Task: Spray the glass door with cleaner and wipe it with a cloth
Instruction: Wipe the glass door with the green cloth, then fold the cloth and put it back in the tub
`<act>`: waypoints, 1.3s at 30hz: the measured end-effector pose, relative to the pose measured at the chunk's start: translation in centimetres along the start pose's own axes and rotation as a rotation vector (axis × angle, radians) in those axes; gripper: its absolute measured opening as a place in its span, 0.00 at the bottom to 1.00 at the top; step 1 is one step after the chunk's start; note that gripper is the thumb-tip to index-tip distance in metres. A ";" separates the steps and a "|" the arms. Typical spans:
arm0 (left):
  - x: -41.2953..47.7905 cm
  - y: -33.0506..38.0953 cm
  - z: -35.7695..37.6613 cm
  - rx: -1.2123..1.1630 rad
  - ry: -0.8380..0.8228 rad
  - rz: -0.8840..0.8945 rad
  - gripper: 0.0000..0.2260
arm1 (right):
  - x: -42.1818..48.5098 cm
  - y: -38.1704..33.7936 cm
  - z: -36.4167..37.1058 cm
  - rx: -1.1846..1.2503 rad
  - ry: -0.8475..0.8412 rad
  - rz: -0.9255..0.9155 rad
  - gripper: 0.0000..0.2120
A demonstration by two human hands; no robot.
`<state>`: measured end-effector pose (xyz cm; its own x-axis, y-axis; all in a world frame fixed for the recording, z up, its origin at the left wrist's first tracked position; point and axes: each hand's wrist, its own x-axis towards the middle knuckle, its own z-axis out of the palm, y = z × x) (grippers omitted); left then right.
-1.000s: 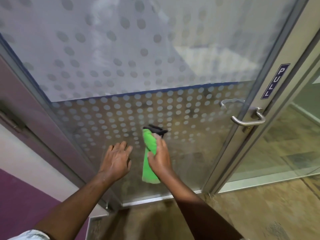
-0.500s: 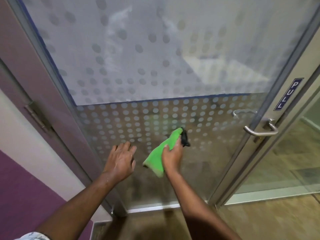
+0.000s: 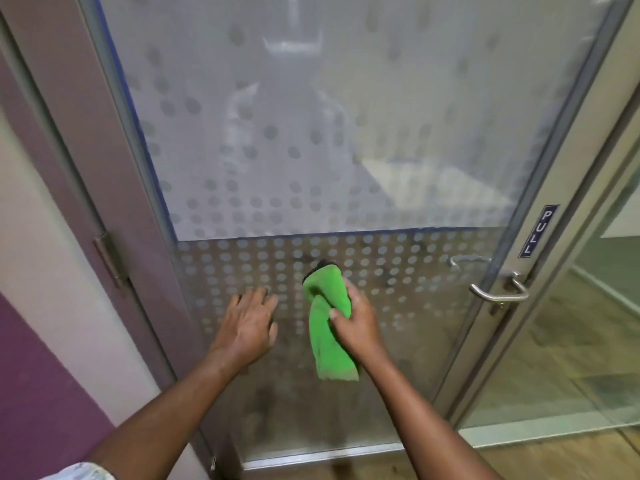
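Glass door [image 3: 346, 150]: lower dotted panel being wiped.
Green cloth [image 3: 327, 351]: bunched in right hand [image 3: 360, 327] grip, left of door handle [image 3: 498, 296].
Left hand [image 3: 247, 323]: flat on glass, farther left of handle.
Advised: spread cloth flatter, overlap strokes.

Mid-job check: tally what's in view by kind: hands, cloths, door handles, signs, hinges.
Hands: 2, left hand, right hand
Green cloth: 1
Door handles: 2, near handle, far-side handle
PULL sign: 1
Hinge: 1
Total: 7
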<state>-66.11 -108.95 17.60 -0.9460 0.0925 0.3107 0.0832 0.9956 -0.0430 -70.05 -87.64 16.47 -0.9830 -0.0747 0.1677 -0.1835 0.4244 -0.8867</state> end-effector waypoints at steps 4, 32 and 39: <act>0.2 0.1 -1.1 -0.109 0.071 -0.017 0.19 | -0.3 -0.4 -5.3 0.147 0.147 -0.005 0.27; -12.0 34.0 -1.4 -1.767 -0.633 -0.272 0.09 | -26.5 7.2 -20.8 -0.149 0.503 0.311 0.30; -19.7 46.5 -4.4 -1.768 -0.704 -0.201 0.09 | -38.0 11.4 -30.9 0.382 0.435 0.613 0.29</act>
<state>-42.24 -64.41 13.62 -0.8807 0.4208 -0.2176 -0.2798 -0.0913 0.9557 -34.66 -52.11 13.27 -0.8340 0.4569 -0.3093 0.3163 -0.0634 -0.9465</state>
